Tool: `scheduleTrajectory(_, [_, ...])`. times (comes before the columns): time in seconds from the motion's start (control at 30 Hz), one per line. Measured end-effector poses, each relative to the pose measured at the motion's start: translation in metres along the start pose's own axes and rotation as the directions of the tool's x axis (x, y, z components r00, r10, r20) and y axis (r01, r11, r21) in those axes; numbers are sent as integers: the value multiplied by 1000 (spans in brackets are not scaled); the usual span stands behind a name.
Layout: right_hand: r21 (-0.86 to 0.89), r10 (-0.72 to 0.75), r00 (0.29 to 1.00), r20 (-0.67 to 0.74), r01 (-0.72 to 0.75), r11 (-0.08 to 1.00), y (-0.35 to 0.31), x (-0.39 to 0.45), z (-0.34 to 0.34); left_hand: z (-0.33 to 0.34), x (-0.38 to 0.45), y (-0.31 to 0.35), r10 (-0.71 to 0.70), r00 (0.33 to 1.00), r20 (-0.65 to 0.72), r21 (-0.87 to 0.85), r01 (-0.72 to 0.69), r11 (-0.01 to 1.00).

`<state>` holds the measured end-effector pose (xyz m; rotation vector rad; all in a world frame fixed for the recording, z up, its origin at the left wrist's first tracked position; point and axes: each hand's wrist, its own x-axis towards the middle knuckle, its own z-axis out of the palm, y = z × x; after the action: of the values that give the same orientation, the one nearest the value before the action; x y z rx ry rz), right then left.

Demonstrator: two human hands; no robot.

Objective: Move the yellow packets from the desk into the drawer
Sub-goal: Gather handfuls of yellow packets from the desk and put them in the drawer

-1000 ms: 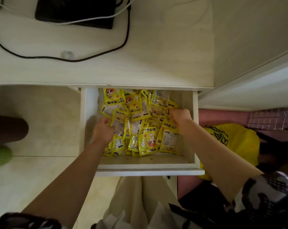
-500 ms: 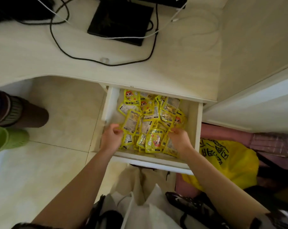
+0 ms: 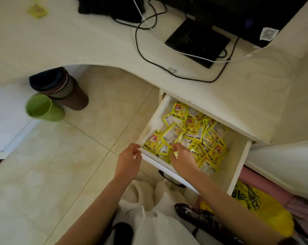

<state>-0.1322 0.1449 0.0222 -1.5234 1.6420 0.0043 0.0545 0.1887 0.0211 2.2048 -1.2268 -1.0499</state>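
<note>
The fingers of the right hand (image 3: 182,159) are loosely curled and point down into the heap of yellow packets (image 3: 190,137); the fingertips touch the packets near the front of the drawer, but I cannot tell if they pinch one of them. The fingers of the left hand (image 3: 128,160) are relaxed and a little bent, with thumb and forefinger close to each other, and they hold nothing. This hand is just outside the front left corner of the drawer (image 3: 238,160), near its front panel.

The drawer is white and stands pulled out from under the desk (image 3: 79,43). The yellow packets fill it mostly on the left and in the middle, lying one over another in disorder; the right part shows some bare bottom. On the far left of the desk top lies one more yellow packet (image 3: 37,11), blurred.

On the desk there is also a black monitor stand (image 3: 197,41) with black and white cables (image 3: 149,59) around it. On the tiled floor under the desk stand a brown bin (image 3: 64,89) and a green bin (image 3: 43,108), touching. At the right of the person lies a yellow plastic bag (image 3: 266,209).
</note>
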Motion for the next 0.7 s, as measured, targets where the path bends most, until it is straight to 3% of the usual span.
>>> scheduleTrajectory(0.23, [-131,-151,988,31,154,979,-67,6,44,-62,11,-46,23,997,-76,78,-17,997])
scheduleTrajectory(0.7, [-223,-237,968,87,251,942,-231,55,144,-217,76,-162,42,983,-178,264,7,964])
